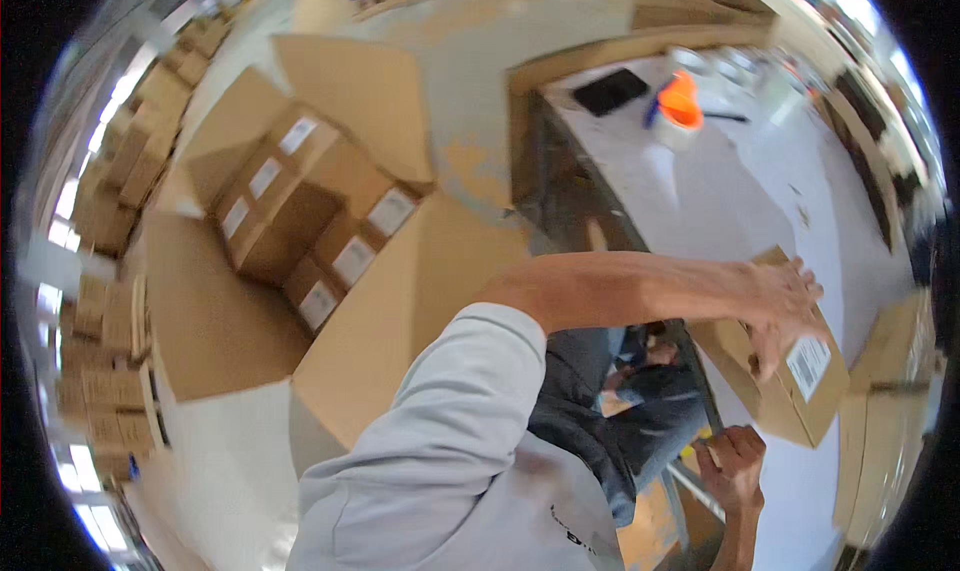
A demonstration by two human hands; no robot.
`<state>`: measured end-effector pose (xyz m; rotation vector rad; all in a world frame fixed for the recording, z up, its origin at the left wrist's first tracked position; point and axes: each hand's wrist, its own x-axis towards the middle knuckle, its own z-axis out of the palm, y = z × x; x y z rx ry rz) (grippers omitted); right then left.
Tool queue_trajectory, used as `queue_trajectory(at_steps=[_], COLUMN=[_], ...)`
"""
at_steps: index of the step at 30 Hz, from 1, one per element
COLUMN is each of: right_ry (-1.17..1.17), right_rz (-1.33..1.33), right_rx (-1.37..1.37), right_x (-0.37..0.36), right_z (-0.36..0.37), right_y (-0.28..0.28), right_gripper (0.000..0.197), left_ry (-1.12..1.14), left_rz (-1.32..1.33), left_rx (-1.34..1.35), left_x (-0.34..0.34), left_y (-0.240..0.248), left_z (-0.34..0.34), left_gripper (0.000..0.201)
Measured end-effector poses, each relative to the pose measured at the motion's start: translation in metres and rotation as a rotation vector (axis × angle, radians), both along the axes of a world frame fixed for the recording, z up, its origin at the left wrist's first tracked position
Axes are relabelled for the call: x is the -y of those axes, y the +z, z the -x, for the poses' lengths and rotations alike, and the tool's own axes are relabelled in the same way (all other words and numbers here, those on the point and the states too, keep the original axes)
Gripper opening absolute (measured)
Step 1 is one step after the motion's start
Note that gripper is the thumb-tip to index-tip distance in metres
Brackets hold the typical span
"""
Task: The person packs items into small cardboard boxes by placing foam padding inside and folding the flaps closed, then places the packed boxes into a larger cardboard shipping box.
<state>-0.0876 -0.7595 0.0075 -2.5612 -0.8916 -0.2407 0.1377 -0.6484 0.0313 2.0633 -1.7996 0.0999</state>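
Observation:
A closed brown cardboard box (792,411) with a white label lies on the white-topped table at my right. My left hand (782,309) reaches across and rests on top of this box, its fingers spread over the cardboard beside the label. Near the table's edge, just this side of the box, my right hand (735,466) is closed in a fist. Its curled fingers hide whatever may be in them; a bit of yellow shows next to it.
A large open carton (215,321) on the floor at the left holds several labelled boxes (352,259). On the table (700,201) are a black phone (611,92) and an orange object (679,99) in a white roll or cup. Stacked cartons (110,391) stand far left.

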Motion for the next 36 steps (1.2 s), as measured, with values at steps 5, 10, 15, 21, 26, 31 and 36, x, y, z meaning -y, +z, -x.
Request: queue_trajectory(at_steps=[5,10,15,21,26,31,36], right_ry=[-0.174,-0.230,-0.344,-0.384,-0.450,-0.372,-0.393], right_rz=[-0.028,-0.136,-0.366,-0.415,-0.380,-0.460,-0.486], right_rx=[-0.088,-0.058,-0.001,-0.022,-0.078,-0.020,-0.041], right_x=[0.038,0.057,0.075,0.072,0.078,0.076,0.080], right_z=[0.000,-0.047,-0.112,-0.143,-0.139,-0.139,-0.137], right_y=[-0.032,-0.033,-0.052,-0.096,-0.095,-0.099,-0.100], right_gripper=[0.021,0.017,0.021,0.025,0.027,0.027,0.026], left_ry=[0.115,0.451,0.830,1.210,1.432,1.531,1.784], left_rz=[0.275,0.712,0.816,1.413,1.407,1.417,1.285], left_rx=[0.104,0.265,0.338,-0.120,-0.188,-0.465,-0.591], left_x=[-0.078,-0.187,-0.333,-0.428,-0.472,-0.545,-0.568], left_y=[0.010,0.058,0.130,0.160,0.142,0.070,0.033], left_z=[0.027,0.029,0.051,0.120,0.151,0.163,0.151], left_gripper=[0.098,0.097,0.106,0.099,0.091,0.086,0.099])
